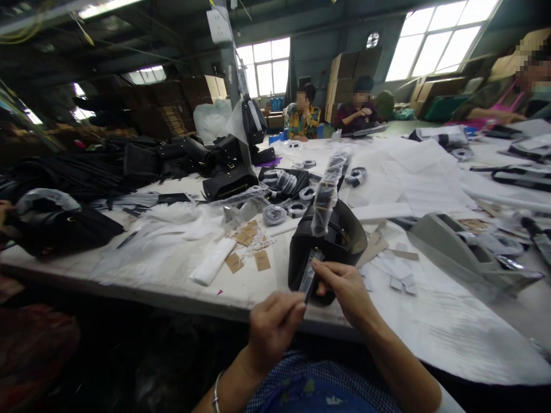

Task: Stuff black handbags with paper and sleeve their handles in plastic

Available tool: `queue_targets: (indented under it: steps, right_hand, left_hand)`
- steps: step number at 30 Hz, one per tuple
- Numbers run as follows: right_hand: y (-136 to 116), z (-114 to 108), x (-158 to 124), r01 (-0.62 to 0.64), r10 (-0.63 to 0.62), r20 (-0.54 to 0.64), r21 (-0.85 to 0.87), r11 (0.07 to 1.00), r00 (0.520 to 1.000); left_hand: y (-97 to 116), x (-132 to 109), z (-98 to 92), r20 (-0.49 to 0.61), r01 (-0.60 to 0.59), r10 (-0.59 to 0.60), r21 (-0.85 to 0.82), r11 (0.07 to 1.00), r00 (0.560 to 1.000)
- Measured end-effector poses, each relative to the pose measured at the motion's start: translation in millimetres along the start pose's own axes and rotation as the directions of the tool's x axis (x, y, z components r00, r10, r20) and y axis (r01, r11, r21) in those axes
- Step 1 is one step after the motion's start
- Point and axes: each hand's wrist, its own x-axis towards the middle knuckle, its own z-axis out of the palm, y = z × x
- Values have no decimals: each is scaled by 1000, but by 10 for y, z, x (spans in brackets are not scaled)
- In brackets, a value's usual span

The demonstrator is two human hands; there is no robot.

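Note:
A black handbag (pixel 301 244) stands near the table's front edge, its handle (pixel 326 198) wrapped in clear plastic. From the bag's front a narrow dark strap (pixel 308 276) in clear film runs toward me. My left hand (pixel 275 321) pinches the strap's lower end, fingers closed. Higher up, beside the bag, my right hand (pixel 342 287) grips the same strap between thumb and fingers. Part of the bag's lower side is hidden behind my right hand.
Brown paper tags (pixel 262 260) with strings lie left of the bag. A grey tape dispenser (pixel 447 244) stands on the right. Coiled wrapped straps (pixel 274 215) sit behind. Black bags (pixel 230 180) pile up at left. Co-workers (pixel 303 115) sit across the white table (pixel 172 281).

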Motion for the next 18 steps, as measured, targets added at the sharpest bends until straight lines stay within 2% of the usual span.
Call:
queue_targets:
  steps: [1, 2, 3, 4, 5, 7, 8, 10, 14, 17, 18]
  right_hand:
    - [0, 2, -1, 19, -18, 7, -8, 1000, 1000]
    - [1, 9, -1, 33, -33, 7, -21, 999, 999]
    - [1, 20, -1, 44, -44, 2, -38, 998, 999]
    - [1, 34, -1, 54, -54, -3, -53, 997, 999]
    - [1, 49, -2, 65, -65, -7, -61, 996, 998]
    - [1, 76, -9, 89, -90, -15, -68, 994, 996]
    - [1, 86, -15, 105, -107, -23, -74, 992, 994]
    - [2, 97, -23, 145, -151, -49, -114, 983, 987]
    - [15, 96, -6, 222, -245, -81, -222, 949, 966]
    - [22, 103, 15, 226, -248, -79, -215, 950, 966]
    - [19, 107, 15, 219, -238, -73, -209, 953, 969]
  left_hand:
    - [-8, 41, -11, -72, 180, -184, -62, 982, 980]
    - [-18, 96, -9, -98, 338, -354, -148, 929, 930]
    - [-28, 159, 6, -57, 464, -491, -245, 851, 870]
    - [-35, 220, 31, 45, 559, -580, -334, 758, 813]
    - [-35, 272, 66, 176, 630, -620, -403, 663, 765]
    - [-13, 331, 143, 376, 719, -621, -472, 510, 688]
    - [6, 337, 177, 417, 742, -623, -486, 462, 661]
    - [39, 313, 220, 425, 761, -647, -497, 418, 633]
    - [26, 273, 223, 401, 788, -695, -459, 411, 597]
    - [7, 304, 227, 433, 821, -714, -436, 369, 550]
    - [12, 317, 236, 437, 823, -713, -431, 369, 548]
